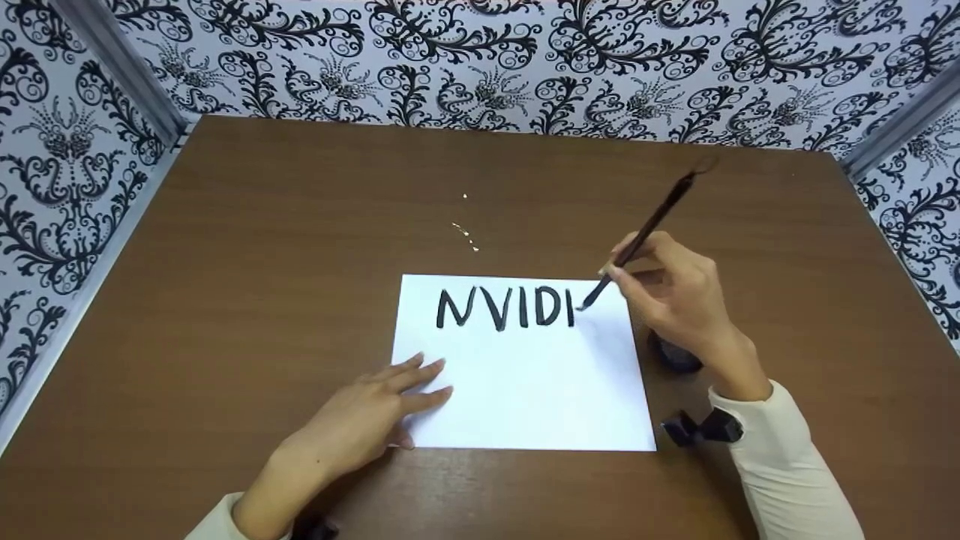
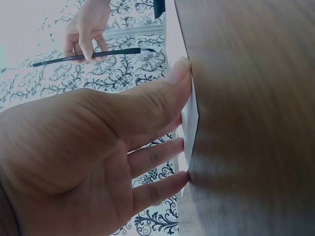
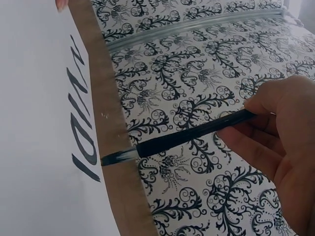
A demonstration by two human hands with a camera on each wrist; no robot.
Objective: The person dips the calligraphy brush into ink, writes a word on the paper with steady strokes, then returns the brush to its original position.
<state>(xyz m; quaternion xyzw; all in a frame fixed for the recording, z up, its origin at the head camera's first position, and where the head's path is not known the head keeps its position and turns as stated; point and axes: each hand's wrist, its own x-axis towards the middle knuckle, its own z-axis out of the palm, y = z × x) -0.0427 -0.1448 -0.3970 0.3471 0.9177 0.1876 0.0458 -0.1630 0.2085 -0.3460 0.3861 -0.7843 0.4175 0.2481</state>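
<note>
A white sheet of paper [image 1: 525,397] lies on the brown table, with "NVIDI" lettered in black along its upper part. My right hand [image 1: 679,292] pinches a dark paintbrush [image 1: 652,221] between thumb and fingers. The brush's black, wet-looking tip points down just right of the last letter. In the right wrist view the paintbrush [image 3: 187,136] shows its pale-and-black bristles close over the paper. My left hand [image 1: 367,416] rests on the paper's lower left edge with fingers spread and straight. The left wrist view shows the left thumb [image 2: 165,101] at the paper's edge.
A dark round object [image 1: 677,356] stands right of the paper, partly behind the right wrist. Small pale flecks [image 1: 466,236] lie on the table [image 1: 300,225] beyond the sheet. Patterned black-and-white walls [image 1: 480,67] border the table. A black device [image 1: 703,429] sits at the right cuff.
</note>
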